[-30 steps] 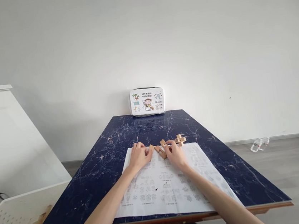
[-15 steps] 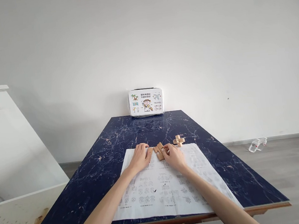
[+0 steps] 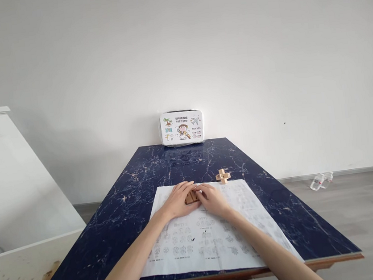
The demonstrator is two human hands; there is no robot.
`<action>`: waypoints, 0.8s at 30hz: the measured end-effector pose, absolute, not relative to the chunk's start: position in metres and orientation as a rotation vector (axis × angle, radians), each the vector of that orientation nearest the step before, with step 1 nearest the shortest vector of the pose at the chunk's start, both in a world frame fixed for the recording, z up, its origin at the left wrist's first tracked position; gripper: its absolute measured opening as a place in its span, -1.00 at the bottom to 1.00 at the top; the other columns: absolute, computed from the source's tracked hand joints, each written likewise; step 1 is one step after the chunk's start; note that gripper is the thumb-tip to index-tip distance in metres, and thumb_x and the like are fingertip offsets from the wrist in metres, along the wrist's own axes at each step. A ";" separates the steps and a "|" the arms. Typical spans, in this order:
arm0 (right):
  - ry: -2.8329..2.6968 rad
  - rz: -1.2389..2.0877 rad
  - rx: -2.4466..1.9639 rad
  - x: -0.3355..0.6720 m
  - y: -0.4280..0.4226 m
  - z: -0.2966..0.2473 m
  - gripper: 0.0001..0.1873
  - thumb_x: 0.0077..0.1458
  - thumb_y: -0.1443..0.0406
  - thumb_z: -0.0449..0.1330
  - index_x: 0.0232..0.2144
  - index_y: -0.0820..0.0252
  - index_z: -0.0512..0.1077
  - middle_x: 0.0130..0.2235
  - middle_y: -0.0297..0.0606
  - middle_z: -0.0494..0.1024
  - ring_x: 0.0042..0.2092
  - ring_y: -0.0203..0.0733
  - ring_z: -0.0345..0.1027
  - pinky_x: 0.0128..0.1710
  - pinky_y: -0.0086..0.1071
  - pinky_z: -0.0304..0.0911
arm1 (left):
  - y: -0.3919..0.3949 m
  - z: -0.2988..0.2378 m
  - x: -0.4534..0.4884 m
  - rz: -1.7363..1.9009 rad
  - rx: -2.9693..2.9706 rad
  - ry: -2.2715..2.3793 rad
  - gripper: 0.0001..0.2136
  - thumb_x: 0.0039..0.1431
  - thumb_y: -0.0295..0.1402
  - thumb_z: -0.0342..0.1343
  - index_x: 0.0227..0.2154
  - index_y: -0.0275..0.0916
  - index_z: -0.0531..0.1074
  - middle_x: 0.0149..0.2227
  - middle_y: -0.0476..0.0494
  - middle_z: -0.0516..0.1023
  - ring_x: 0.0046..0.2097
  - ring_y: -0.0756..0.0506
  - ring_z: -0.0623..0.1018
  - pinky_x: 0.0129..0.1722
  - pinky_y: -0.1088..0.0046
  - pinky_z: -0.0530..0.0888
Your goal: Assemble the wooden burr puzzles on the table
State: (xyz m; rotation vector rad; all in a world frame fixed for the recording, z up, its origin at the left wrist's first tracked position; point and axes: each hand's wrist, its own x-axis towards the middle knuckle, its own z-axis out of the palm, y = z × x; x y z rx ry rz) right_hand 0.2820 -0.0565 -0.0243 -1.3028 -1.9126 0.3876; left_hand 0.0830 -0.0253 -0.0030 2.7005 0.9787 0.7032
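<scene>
Wooden pieces point(image 3: 191, 198) on paper sheet point(image 3: 211, 240) on table point(image 3: 115, 224); assembled cross point(image 3: 223, 175) behind, right.

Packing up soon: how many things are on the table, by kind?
Printed sheet: 1
Illustrated case: 1
Assembled wooden cross: 1
Wooden block cluster between left hand and right hand: 1, pieces hidden
Total: 4

Both forearms reach forward and converge. The left hand point(image 3: 179, 200) and right hand point(image 3: 214, 199) lie palm-down, fingers curled, fingertips meeting.
</scene>
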 end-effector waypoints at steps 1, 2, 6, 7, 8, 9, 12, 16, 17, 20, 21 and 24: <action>-1.917 0.401 -1.288 0.282 -0.056 -0.024 -0.73 0.32 0.31 0.03 -0.11 0.08 0.52 -0.07 -0.21 0.61 -0.01 -0.08 0.46 -0.04 -0.28 0.28 | -0.025 -0.003 0.083 0.700 2.706 0.970 -0.50 0.29 -0.06 0.15 0.24 -0.03 0.32 0.30 -0.18 0.37 0.34 -0.29 0.29 0.30 0.07 0.27; -1.912 0.422 -1.278 0.281 -0.056 -0.024 -0.72 0.32 0.31 0.02 -0.08 0.08 0.51 -0.07 -0.21 0.62 0.00 -0.08 0.46 -0.01 -0.27 0.28 | -0.025 -0.003 0.083 0.702 2.709 0.966 -0.53 0.31 -0.06 0.13 0.23 -0.02 0.33 0.28 -0.16 0.39 0.32 -0.27 0.32 0.29 0.09 0.28; -1.837 0.507 -1.279 0.280 -0.056 -0.025 -0.73 0.30 0.30 0.02 -0.03 0.10 0.43 -0.07 -0.22 0.64 -0.10 -0.11 0.51 -0.12 -0.29 0.31 | -0.025 -0.002 0.084 0.731 2.732 0.990 -0.64 0.35 -0.12 0.08 0.15 -0.04 0.40 0.20 -0.15 0.47 0.24 -0.24 0.40 0.22 0.16 0.34; -1.825 0.509 -1.286 0.280 -0.055 -0.026 -0.75 0.28 0.30 0.03 -0.04 0.09 0.41 -0.06 -0.22 0.63 -0.13 -0.12 0.52 -0.16 -0.31 0.31 | -0.024 -0.003 0.085 0.743 2.737 1.023 -0.67 0.33 -0.14 0.09 0.10 -0.06 0.42 0.17 -0.15 0.48 0.22 -0.25 0.40 0.20 0.16 0.35; -1.818 0.503 -1.295 0.280 -0.055 -0.027 -0.76 0.27 0.29 0.04 -0.05 0.09 0.40 -0.05 -0.22 0.63 -0.17 -0.13 0.52 -0.20 -0.32 0.31 | -0.024 -0.004 0.085 0.755 2.738 1.072 -0.71 0.32 -0.17 0.10 0.05 -0.08 0.43 0.15 -0.15 0.48 0.21 -0.25 0.40 0.18 0.15 0.35; -1.815 0.495 -1.301 0.280 -0.054 -0.028 -0.77 0.26 0.29 0.04 -0.06 0.09 0.40 -0.04 -0.22 0.63 -0.21 -0.14 0.52 -0.23 -0.33 0.29 | -0.024 -0.005 0.085 0.773 2.732 1.139 -0.75 0.30 -0.21 0.11 -0.01 -0.10 0.44 0.12 -0.16 0.49 0.18 -0.26 0.41 0.16 0.15 0.37; -1.823 0.469 -1.315 0.281 -0.053 -0.030 -0.77 0.23 0.29 0.05 -0.09 0.11 0.41 -0.14 -0.22 0.64 -0.30 -0.16 0.49 -0.29 -0.34 0.25 | -0.021 -0.009 0.085 0.860 2.677 1.398 -0.84 0.24 -0.28 0.10 -0.14 -0.15 0.41 0.01 -0.18 0.50 0.07 -0.27 0.44 0.03 0.15 0.40; -1.844 0.455 -1.328 0.281 -0.053 -0.030 -0.76 0.22 0.29 0.04 -0.10 0.14 0.43 -0.27 -0.24 0.62 -0.38 -0.18 0.42 -0.31 -0.33 0.23 | -0.016 -0.015 0.080 0.969 2.644 1.678 -0.89 0.22 -0.27 0.11 -0.27 -0.17 0.36 -0.13 -0.19 0.48 -0.07 -0.26 0.44 -0.04 0.16 0.38; -1.849 0.457 -1.327 0.281 -0.053 -0.031 -0.76 0.22 0.30 0.04 -0.10 0.14 0.42 -0.26 -0.24 0.61 -0.38 -0.18 0.42 -0.30 -0.33 0.23 | -0.015 -0.016 0.079 0.975 2.647 1.732 -0.88 0.22 -0.25 0.11 -0.28 -0.17 0.36 -0.15 -0.21 0.47 -0.08 -0.27 0.44 -0.04 0.15 0.38; -1.854 0.453 -1.314 0.280 -0.053 -0.031 -0.76 0.22 0.31 0.03 -0.10 0.14 0.40 -0.23 -0.22 0.61 -0.33 -0.16 0.43 -0.27 -0.32 0.25 | -0.011 -0.019 0.074 0.962 2.646 1.889 -0.80 0.26 -0.18 0.10 -0.29 -0.22 0.37 -0.16 -0.30 0.45 -0.08 -0.32 0.43 -0.05 0.10 0.36; -1.855 0.448 -1.311 0.280 -0.053 -0.031 -0.77 0.22 0.31 0.03 -0.10 0.14 0.40 -0.24 -0.22 0.60 -0.32 -0.15 0.44 -0.26 -0.32 0.25 | -0.010 -0.019 0.073 0.957 2.640 1.941 -0.79 0.27 -0.18 0.08 -0.28 -0.24 0.38 -0.16 -0.33 0.44 -0.07 -0.34 0.42 -0.04 0.08 0.36; -1.862 0.446 -1.308 0.280 -0.053 -0.031 -0.78 0.21 0.32 0.03 -0.12 0.14 0.39 -0.28 -0.25 0.59 -0.32 -0.15 0.43 -0.27 -0.32 0.24 | -0.008 -0.019 0.070 0.942 2.614 2.086 -0.79 0.28 -0.23 0.05 -0.25 -0.30 0.40 -0.15 -0.41 0.44 -0.05 -0.39 0.41 0.03 -0.03 0.31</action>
